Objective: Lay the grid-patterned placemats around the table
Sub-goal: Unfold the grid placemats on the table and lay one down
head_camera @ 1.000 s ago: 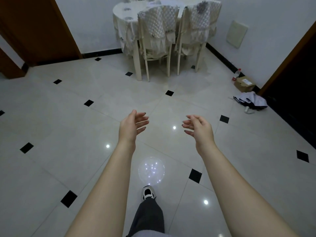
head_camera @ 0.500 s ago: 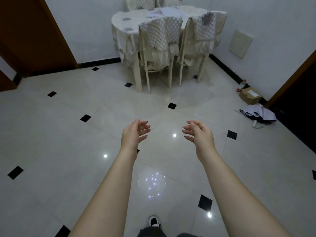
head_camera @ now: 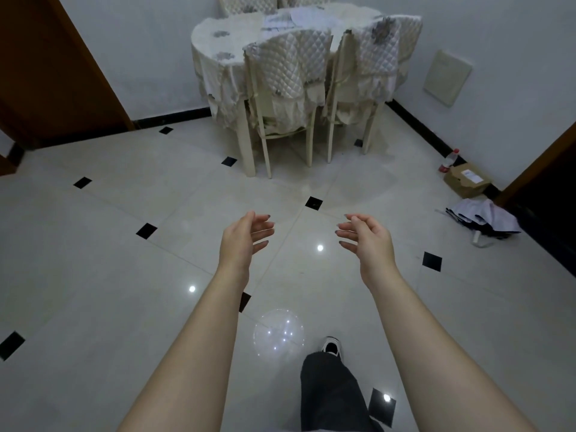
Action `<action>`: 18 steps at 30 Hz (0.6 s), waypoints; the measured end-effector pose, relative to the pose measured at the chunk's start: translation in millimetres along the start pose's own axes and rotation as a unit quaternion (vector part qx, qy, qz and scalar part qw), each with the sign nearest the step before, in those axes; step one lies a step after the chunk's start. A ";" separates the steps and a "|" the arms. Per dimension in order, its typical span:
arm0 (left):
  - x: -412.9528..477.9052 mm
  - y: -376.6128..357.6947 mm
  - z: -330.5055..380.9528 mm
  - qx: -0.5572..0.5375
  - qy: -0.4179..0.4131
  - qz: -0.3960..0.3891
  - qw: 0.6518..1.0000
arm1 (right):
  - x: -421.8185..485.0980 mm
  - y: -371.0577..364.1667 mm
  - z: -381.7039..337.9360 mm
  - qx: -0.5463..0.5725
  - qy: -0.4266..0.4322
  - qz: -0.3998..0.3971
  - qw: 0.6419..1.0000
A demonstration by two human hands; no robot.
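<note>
Far chairs (head_camera: 246,4) cut off by the top edge; sheets (head_camera: 299,15) on the table (head_camera: 212,35) too small to show any pattern; trouser leg (head_camera: 327,394) cropped below.

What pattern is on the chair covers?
Cream diamond quilting; the chair covers show best in head view.

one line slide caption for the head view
Empty left hand and right hand held open toward the cloth-covered table.

Tiled floor (head_camera: 149,275): open run ahead to the worktop (head_camera: 218,35). Two quilted chairs (head_camera: 290,57): pushed in, blocking its near edge; rim toward the brown door (head_camera: 46,73) unblocked. Cardboard box (head_camera: 466,179), bottle (head_camera: 448,159), crumpled bundle (head_camera: 486,218): against right wall (head_camera: 514,42).
</note>
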State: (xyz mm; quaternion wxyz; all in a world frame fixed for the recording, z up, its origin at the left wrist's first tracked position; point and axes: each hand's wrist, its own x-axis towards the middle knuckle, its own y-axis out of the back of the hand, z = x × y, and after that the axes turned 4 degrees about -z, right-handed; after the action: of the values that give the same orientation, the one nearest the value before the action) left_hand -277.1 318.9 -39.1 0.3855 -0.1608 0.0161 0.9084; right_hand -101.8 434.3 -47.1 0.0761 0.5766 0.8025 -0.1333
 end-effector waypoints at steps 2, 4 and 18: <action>29.7 -14.6 5.6 0.003 0.003 -0.001 1.000 | 31.6 -0.8 -6.9 0.002 -0.002 -0.001 1.000; 62.4 -32.4 14.0 0.005 0.002 -0.002 1.000 | 66.6 -1.4 -17.8 0.003 0.000 -0.005 1.000; 226.8 -117.9 73.9 -0.023 -0.015 0.036 0.999 | 258.5 -6.8 -88.7 -0.030 -0.002 -0.029 0.999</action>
State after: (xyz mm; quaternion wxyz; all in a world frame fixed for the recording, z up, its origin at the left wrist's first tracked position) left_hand -362.2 570.7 -27.0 0.3490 -0.1554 -0.0050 0.9241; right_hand -189.0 693.1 -33.1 0.0911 0.5503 0.8223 -0.1129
